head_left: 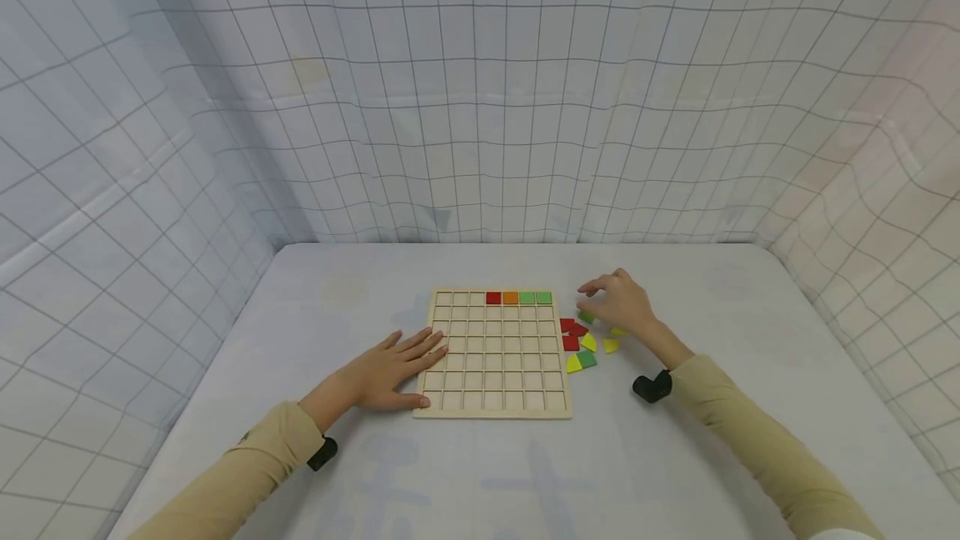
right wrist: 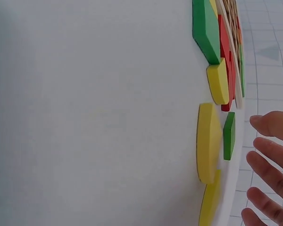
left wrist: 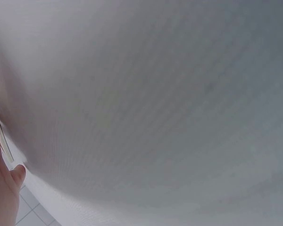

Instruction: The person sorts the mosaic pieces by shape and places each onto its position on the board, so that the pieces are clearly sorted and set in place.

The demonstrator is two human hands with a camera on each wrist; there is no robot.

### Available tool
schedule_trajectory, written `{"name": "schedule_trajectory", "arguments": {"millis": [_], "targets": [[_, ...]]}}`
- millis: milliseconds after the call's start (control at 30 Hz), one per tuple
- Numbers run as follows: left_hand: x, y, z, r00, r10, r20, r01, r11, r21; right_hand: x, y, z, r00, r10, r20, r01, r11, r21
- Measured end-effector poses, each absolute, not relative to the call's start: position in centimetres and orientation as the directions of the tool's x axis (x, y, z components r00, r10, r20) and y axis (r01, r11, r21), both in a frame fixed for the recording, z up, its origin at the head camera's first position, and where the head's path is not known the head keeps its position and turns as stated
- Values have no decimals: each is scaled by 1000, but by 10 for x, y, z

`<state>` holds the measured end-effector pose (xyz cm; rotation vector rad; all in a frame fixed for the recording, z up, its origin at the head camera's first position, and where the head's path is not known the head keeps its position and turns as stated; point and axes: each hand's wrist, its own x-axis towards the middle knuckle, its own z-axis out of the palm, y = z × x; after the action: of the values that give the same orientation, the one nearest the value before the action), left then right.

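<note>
Your wooden grid board (head_left: 491, 346) sits mid-desk (head_left: 480, 473), red tile (head_left: 493, 298), orange tile (head_left: 510, 298) and two light-green tiles (head_left: 527, 298) in its far row, toward the right. Loose red, yellow and green pieces (head_left: 571, 343) lie just right of it. Your left hand (head_left: 386, 373) is spread on its left edge; your right hand (head_left: 626, 307), fingers apart and slightly bent, is over the far loose pieces.

Rippled white hangings (head_left: 480, 123), seemingly cloth, bear a dark grid behind and on both sides of the pale surface (head_left: 465, 473); the right looks faintly pink.
</note>
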<state>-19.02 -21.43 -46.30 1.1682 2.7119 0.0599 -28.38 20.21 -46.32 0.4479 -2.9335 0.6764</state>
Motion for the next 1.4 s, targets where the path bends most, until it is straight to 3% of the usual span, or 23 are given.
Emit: {"name": "schedule_trajectory", "arguments": {"millis": [633, 1400], "targets": [[-191, -215, -463, -662, 733, -155, 726, 679, 113, -268, 216, -469, -942, -266, 205, -327, 863, -385], [-192, -216, -466, -666, 731, -149, 722, 682, 115, -262, 217, -470, -954, -256, 154, -296, 870, -395]]}}
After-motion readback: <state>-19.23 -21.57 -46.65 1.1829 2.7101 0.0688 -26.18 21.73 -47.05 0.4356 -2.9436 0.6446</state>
